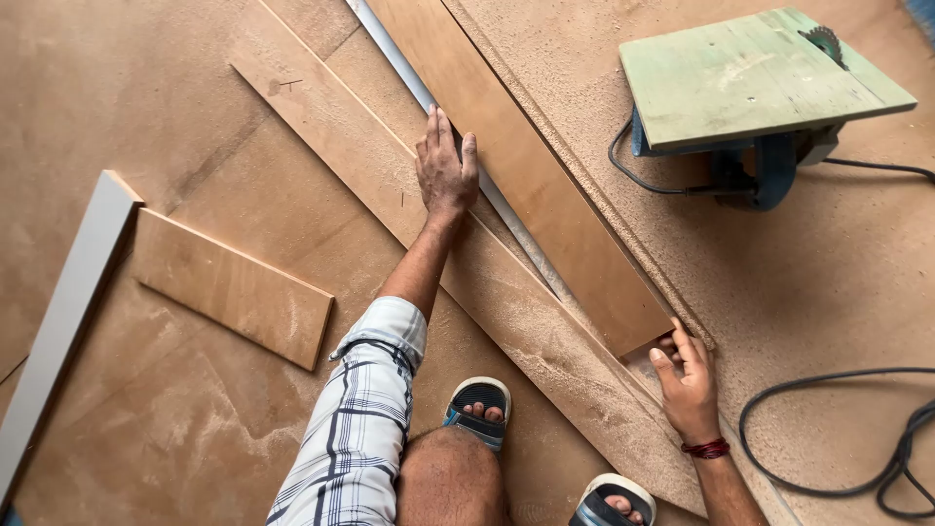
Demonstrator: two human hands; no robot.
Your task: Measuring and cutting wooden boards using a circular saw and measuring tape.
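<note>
Crouching low, the person shows a bare knee and two sandals at the bottom edge, on a floor dusted with sawdust. Just right of the feet, the right hand grips the near end of a long brown board: fingers curl under its corner, thumb lies on top, a red thread circles the wrist. That board runs diagonally up and away toward the top of the view. Beside it lies a metal strip, and left of that a longer, paler plank covered in sawdust at its near end. Farther up, the left hand, reaching out of a checked sleeve, presses flat and open across the plank and strip, fingers spread, tips touching the board's edge, holding nothing. Off to the left rest a short board and a grey strip. Far right stands a small table saw with a green top, its blade showing, and a black cable loops over the floor.
</note>
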